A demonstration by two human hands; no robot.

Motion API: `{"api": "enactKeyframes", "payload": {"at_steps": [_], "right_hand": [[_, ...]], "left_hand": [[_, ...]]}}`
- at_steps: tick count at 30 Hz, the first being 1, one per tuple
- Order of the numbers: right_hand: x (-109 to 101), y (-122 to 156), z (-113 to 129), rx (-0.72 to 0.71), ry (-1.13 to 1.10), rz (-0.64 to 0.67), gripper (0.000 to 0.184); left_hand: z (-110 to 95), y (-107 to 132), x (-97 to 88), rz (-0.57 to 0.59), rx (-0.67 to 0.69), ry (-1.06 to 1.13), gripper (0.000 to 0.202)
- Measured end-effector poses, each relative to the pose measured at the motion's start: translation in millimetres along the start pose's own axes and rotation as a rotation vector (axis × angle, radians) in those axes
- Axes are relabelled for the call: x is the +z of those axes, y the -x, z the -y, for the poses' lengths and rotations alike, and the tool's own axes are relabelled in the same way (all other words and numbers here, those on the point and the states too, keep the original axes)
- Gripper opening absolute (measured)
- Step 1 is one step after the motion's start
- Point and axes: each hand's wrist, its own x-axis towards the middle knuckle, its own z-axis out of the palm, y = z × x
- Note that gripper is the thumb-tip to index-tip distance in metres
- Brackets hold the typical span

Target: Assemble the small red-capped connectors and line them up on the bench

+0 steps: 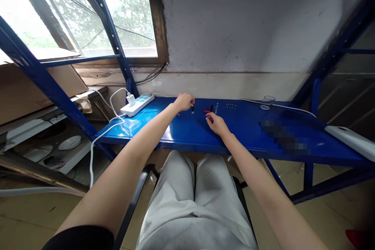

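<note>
My left hand (184,102) is over the back part of the blue table, its fingers closed in a pinch at the top of a small black-and-clear cylinder (192,109) that stands about upright. A tiny red-tipped piece (178,114) shows below that wrist. To the right, my right hand (217,124) rests low over the table with its fingers loosely bent and a little apart; I see nothing between them. Just beyond its fingertips lie a red stick-like piece (206,111), a short black piece (211,108) and a clear tube (216,107).
Several tiny metal pieces (231,106) sit in rows on the blue table (187,133). A clear glass (267,103) is farther right, near a blurred dark patch (283,136) and a white device (351,140). At left are a power strip (137,104) and its white cable (102,134).
</note>
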Motion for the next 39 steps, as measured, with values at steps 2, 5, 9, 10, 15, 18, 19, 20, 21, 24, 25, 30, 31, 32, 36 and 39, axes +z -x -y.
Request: {"api": "enactKeyframes", "payload": {"at_steps": [2,5,9,10,15,18,19,20,21,24,25,30,31,32,36,39], "right_hand": [[0.3,-0.6,-0.8,0.008,0.004,0.009,0.024],[1.2,-1.5,-2.0,0.012,0.01,0.019,0.023],[1.0,-1.7,-1.0,0.012,0.008,0.023,0.021],[0.6,-1.6,-0.2,0.015,0.007,0.024,0.021],[-0.6,-1.1,1.3,0.021,0.0,0.016,0.021],[-0.2,-1.2,-0.1,0.023,-0.003,0.015,0.021],[0.0,-1.2,-0.5,0.025,-0.004,0.016,0.021],[0.1,-1.2,-0.8,0.026,-0.005,0.016,0.022],[0.2,-1.2,-0.9,0.027,-0.005,0.014,0.022],[-0.4,-0.9,-0.2,0.026,-0.005,0.014,0.022],[-0.8,-0.7,0.2,0.027,-0.004,0.017,0.022],[-3.3,0.0,2.5,0.043,0.007,0.031,0.021],[-3.6,0.0,2.7,0.045,0.008,0.032,0.021],[-3.9,0.1,3.0,0.046,0.008,0.033,0.021],[-4.6,0.1,3.7,0.05,0.008,0.032,0.021],[-5.1,0.2,4.3,0.054,0.004,0.033,0.021]], "left_hand": [[9.4,-0.6,1.3,0.05,-0.022,-0.077,0.011],[17.5,1.9,6.4,0.064,-0.079,-0.114,0.01],[20.7,6.7,11.7,0.077,-0.15,-0.109,0.009],[21.1,7.8,12.6,0.078,-0.16,-0.11,0.009],[22.2,12.0,14.5,0.075,-0.173,-0.127,0.013],[21.9,13.6,13.2,0.072,-0.164,-0.136,0.015],[21.6,14.0,12.6,0.072,-0.158,-0.135,0.015],[21.4,14.4,12.0,0.071,-0.154,-0.131,0.014],[21.2,14.8,11.4,0.069,-0.152,-0.125,0.014],[21.3,15.4,9.8,0.07,-0.166,-0.128,0.013],[21.6,15.5,9.3,0.081,-0.174,-0.14,0.013],[22.6,14.1,5.7,0.169,-0.2,-0.212,0.016],[22.3,13.7,5.0,0.179,-0.203,-0.217,0.017],[21.9,13.3,4.4,0.188,-0.206,-0.219,0.018],[19.5,12.3,2.8,0.21,-0.216,-0.218,0.021],[17.9,12.3,1.4,0.218,-0.218,-0.213,0.021]]}}
